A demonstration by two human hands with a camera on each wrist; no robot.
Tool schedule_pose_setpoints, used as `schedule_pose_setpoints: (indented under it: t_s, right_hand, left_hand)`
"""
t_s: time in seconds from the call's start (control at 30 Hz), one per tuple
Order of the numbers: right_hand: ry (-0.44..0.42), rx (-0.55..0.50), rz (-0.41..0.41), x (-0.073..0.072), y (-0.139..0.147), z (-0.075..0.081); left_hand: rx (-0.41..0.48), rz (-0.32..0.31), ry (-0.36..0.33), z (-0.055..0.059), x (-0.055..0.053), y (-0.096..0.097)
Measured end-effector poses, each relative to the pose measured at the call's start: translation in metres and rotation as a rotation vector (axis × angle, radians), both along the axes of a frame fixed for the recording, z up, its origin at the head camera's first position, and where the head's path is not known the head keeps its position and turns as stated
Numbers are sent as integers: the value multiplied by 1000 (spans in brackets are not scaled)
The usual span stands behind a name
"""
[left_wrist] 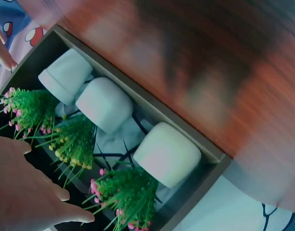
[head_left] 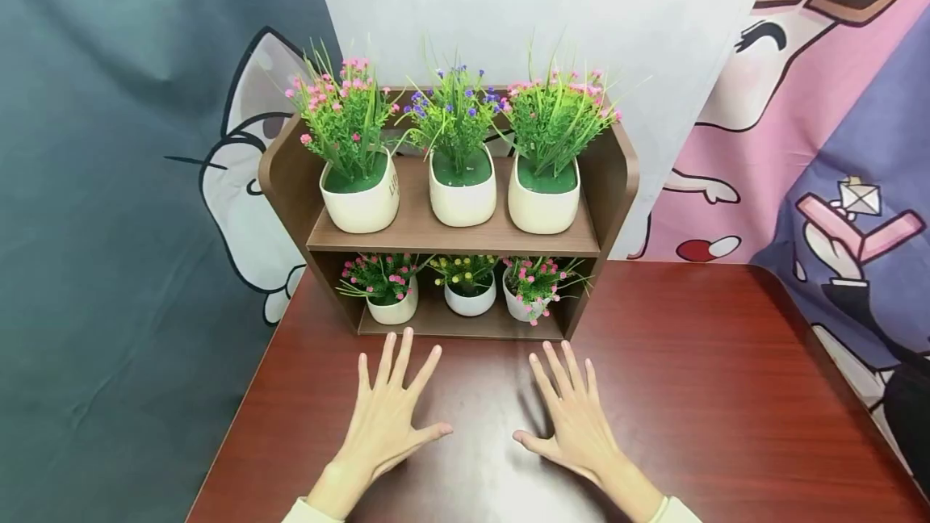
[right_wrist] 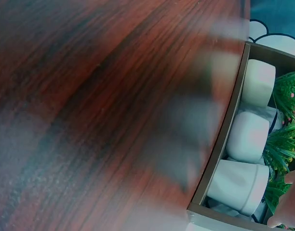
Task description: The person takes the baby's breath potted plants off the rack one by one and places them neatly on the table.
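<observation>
The left hand (head_left: 381, 422) and right hand (head_left: 577, 430), fingers (head_left: 402, 357) spread and grasping nothing, hover over or perhaps touch the surface (head_left: 712, 378) before the two-tier shelf (head_left: 414, 212) bearing the potted flowers (head_left: 471, 302), seemingly poised to begin or pausing, so handling them calls for reaching forward.

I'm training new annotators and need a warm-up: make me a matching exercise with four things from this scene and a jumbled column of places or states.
Things
1. purple-flowered plant
2. left hand
3. shelf unit
4. yellow-flowered plant

Places or states
A. standing on the reddish-brown table
B. in a pot in the middle of the lower shelf
C. in a pot in the middle of the upper shelf
D. fingers spread, holding nothing

Right pairs: 1-C, 2-D, 3-A, 4-B
</observation>
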State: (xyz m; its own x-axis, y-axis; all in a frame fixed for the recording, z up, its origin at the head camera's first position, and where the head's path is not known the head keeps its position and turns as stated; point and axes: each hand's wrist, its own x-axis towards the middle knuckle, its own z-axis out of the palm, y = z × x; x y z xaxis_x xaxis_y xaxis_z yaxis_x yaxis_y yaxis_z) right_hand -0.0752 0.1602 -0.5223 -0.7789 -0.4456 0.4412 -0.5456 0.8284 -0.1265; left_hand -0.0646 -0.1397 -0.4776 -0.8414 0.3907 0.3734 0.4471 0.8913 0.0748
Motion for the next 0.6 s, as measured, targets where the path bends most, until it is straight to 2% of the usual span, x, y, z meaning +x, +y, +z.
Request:
schedule_pose_setpoints:
  t_s: [0.2,0.33,0.47,0.6]
  right_hand:
    - [9,-25,7,-1,-1,3]
    - [21,-42,8,-2,1,1]
    - [-3,-44,10,0,4,1]
    - [-18,-38,24,2,5,2]
  left_hand:
    - [27,10,32,15,5,-16]
    - [87,34,105,33,3,-27]
    - [132,52,161,50,-2,-36]
    - [194,36,262,65,-9,-44]
